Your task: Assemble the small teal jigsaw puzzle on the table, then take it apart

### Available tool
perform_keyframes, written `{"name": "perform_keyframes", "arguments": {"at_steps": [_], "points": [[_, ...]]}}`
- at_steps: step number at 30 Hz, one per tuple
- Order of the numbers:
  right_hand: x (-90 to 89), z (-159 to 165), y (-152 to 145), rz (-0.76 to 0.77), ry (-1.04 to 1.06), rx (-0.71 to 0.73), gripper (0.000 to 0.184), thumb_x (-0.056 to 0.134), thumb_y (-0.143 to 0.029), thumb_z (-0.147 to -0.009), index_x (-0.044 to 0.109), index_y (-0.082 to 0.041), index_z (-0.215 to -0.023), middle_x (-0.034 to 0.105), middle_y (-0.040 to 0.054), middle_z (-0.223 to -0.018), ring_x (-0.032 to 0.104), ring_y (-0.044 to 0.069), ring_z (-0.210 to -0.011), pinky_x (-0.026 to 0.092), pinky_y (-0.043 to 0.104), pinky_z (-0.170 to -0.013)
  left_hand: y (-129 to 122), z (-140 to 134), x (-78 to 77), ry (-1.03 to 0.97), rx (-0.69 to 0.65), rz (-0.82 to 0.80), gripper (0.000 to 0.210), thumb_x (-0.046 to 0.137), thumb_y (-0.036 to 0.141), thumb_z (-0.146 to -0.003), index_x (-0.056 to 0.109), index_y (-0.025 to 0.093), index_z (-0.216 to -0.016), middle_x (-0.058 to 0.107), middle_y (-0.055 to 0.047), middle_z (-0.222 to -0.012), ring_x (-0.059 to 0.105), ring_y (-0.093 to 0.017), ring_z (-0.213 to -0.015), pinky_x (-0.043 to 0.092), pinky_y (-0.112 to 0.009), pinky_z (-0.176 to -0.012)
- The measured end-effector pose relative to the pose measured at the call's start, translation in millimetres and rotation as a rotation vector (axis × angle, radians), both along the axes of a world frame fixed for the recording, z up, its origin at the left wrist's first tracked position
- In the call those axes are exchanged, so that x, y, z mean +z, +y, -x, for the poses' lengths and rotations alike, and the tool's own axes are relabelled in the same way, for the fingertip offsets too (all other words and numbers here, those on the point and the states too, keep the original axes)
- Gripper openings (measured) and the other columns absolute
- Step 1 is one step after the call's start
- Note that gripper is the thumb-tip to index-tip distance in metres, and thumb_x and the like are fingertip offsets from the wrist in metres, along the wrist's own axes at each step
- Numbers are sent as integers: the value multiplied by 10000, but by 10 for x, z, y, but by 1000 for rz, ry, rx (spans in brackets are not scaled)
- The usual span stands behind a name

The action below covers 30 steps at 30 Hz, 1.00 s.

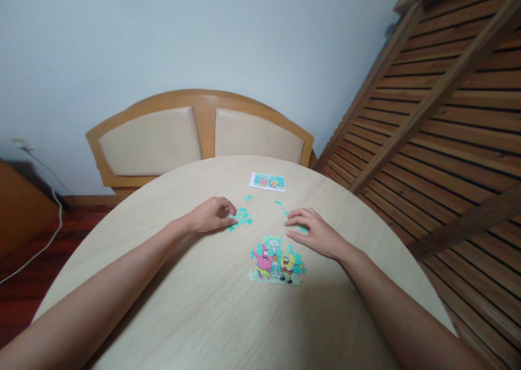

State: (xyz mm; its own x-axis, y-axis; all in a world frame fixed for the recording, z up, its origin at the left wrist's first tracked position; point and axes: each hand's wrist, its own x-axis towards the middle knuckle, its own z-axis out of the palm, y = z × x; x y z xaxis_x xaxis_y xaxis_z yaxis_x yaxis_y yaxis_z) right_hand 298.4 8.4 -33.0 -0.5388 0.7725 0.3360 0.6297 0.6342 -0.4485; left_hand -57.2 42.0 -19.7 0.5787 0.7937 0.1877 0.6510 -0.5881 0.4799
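The jigsaw puzzle (275, 261) lies partly joined on the round table (191, 310), its near edge straight and its far edge ragged, with a pink, a pale and a yellow cartoon figure printed on turquoise. Take it as the centre of a clock face, twelve o'clock pointing away from the person. At ten o'clock is the left hand (217, 215), its fingers curled but thumb and forefinger parted, just beside a cluster of loose pieces (243, 218) — whether the fingertips touch any of them cannot be told. A few stray pieces (248, 198) lie beyond that cluster, at eleven o'clock. At two o'clock the right hand (311, 230) is open, thumb and fingers spread, with turquoise pieces (303, 229) lying by and partly behind it; contact there is unclear too. More small pieces (278, 203) sit at twelve o'clock, and past them, just left of twelve, lies a printed card (267, 182) with pink and yellow figures on turquoise. Beyond the table, a wood-framed panel with two cream pads (207, 126) stands at eleven o'clock, and slatted woodwork (439, 126) leans at two — a white cable (60, 218) hangs between nine and ten.
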Motion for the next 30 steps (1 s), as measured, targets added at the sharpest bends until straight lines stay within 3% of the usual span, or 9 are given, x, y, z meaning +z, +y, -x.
{"name": "perform_keyframes", "arguments": {"at_steps": [7, 17, 20, 26, 30], "points": [[16, 27, -36, -13, -35, 55, 214, 724, -382, -863, 748, -244, -1024, 663, 101, -1183, 568, 270, -1153, 422, 464, -1029, -33, -63, 64, 134, -70, -38, 278, 668, 420, -842, 688, 172, -965, 698, -90, -1013, 634, -241, -981, 463, -350, -909], [9, 42, -47, -36, -47, 90, 217, 742, -384, -852, 744, -253, -1025, 666, 92, -1176, 579, 266, -1137, 427, 456, -1023, -75, -111, 100, 154, -138, -52, 193, 618, 328, -851, 680, 164, -933, 690, -92, -1039, 589, -245, -1038, 407, -374, -971], [21, 51, -55, -37, -47, 93, 216, 743, -380, -851, 742, -249, -1023, 669, 93, -1170, 582, 263, -1132, 429, 447, -1019, -95, -121, 121, 125, -125, -18, 199, 619, 323, -847, 691, 167, -948, 699, -82, -1018, 584, -241, -1036, 409, -367, -963], [20, 71, -51, -45, -48, 103, 194, 738, -365, -859, 739, -247, -1014, 680, 87, -1155, 589, 254, -1116, 433, 438, -1004, -148, -184, 170, -25, -130, 264, 187, 561, 297, -891, 656, 139, -857, 706, -44, -826, 589, -142, -714, 443, -260, -692], [70, 182, -101, -61, -4, 104, 119, 680, -302, -909, 734, -242, -996, 722, 69, -1070, 614, 238, -1064, 448, 418, -973, -249, -376, 117, -251, -113, 314, 189, 605, 315, -876, 641, 132, -842, 687, -48, -836, 576, -138, -749, 444, -257, -718]]}}
